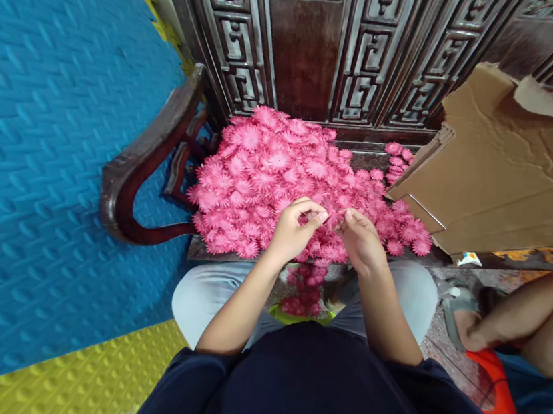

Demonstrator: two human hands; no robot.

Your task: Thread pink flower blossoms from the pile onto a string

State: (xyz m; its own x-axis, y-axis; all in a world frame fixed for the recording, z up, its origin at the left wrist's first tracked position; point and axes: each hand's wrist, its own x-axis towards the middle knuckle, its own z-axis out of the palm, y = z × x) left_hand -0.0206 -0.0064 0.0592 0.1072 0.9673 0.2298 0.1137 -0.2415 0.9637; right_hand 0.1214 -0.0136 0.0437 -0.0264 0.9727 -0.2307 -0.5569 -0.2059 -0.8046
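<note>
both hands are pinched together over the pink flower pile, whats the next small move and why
Probably pull the fingertips gently apart. The left hand and right hand pinch a small pink piece between them, just above the pile of pink flowers on the wooden seat. What exactly they grip is too small to tell.

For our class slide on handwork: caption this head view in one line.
Two hands, left hand and right hand, pinch a pink flower above a flower pile.
</note>
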